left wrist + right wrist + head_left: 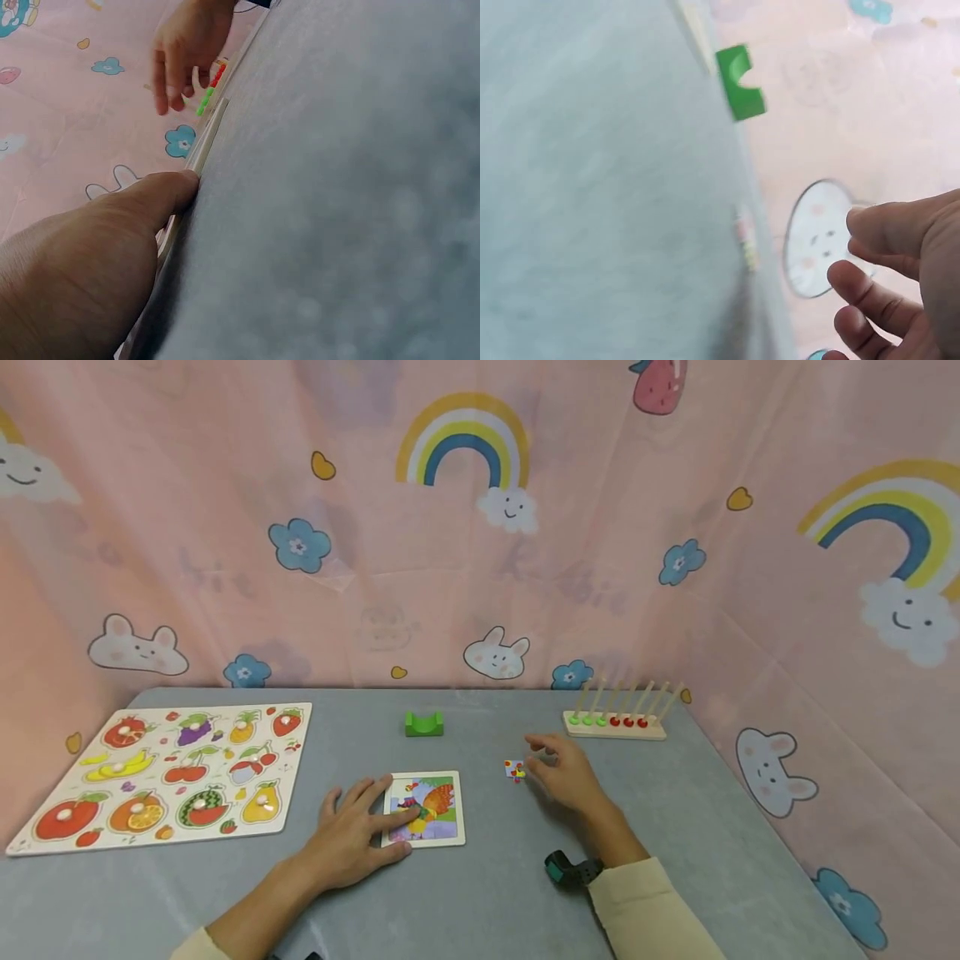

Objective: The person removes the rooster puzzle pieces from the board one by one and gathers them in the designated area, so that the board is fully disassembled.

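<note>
My left hand [348, 837] rests on the left side of a small framed jigsaw puzzle [450, 841], fingers spread and a fingertip on its picture. In the left wrist view its thumb [161, 196] lies along the frame's edge. A small colourful puzzle piece [513, 768] lies on the table to the right of the frame. Just right of that piece, my right hand [566, 774] hovers with relaxed, slightly bent fingers and nothing between them. The right wrist view shows the piece [745, 238] blurred, apart from the fingers [877, 296].
A large fruit peg board [157, 777] lies at the left of the grey table [495, 902]. A green notched block [423, 725] stands behind the framed puzzle. At the back right is a wooden rack [615, 725] with upright pegs and green and red beads. A patterned pink curtain hangs behind.
</note>
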A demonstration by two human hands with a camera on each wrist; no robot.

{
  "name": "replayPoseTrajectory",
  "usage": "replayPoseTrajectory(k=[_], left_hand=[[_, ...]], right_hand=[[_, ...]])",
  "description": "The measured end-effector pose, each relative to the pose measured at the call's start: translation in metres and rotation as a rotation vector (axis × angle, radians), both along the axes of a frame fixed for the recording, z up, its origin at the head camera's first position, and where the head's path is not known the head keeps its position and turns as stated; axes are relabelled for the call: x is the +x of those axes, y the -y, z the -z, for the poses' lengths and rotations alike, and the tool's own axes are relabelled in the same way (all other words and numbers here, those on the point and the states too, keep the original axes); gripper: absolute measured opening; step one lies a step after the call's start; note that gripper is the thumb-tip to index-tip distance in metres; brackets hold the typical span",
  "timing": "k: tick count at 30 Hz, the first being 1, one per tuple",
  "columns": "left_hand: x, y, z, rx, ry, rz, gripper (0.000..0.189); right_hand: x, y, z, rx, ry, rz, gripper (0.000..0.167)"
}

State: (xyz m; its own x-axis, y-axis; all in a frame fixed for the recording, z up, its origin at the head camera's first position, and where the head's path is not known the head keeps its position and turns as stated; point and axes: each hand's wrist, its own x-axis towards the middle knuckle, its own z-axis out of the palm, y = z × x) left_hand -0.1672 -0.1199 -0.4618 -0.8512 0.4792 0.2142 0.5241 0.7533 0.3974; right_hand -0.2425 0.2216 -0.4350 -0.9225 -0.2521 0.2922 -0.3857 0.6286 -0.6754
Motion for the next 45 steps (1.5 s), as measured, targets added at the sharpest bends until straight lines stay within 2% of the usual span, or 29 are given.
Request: replayPoseTrajectory(k=[7,14,21,33,45], left_hand=[[0.001,0.000,0.000,-0.004,0.003,-0.001,0.047],[0.001,-0.001,-0.001,0.003,0.008,-0.004,0.047],[0.000,-0.002,0.000,-0.003,0.005,-0.004,0.047],[0.001,-0.002,0.000,-0.016,0.009,-0.008,0.048],[0.000,-0.002,0.001,-0.016,0.005,-0.013,0.047]], right_hand=[[0.008,0.001,-0.026,-0.027,-0.034,-0.021,0.034],[0.018,0.015,-0.053,-0.055,-0.087,-0.026,0.035],[0.026,0.034,-0.067,-0.093,-0.106,-0.018,0.037],[0.032,0.070,-0.074,-0.162,-0.154,-0.085,0.039],[0.028,0.102,-0.064,-0.182,-0.135,-0.146,0.039]])
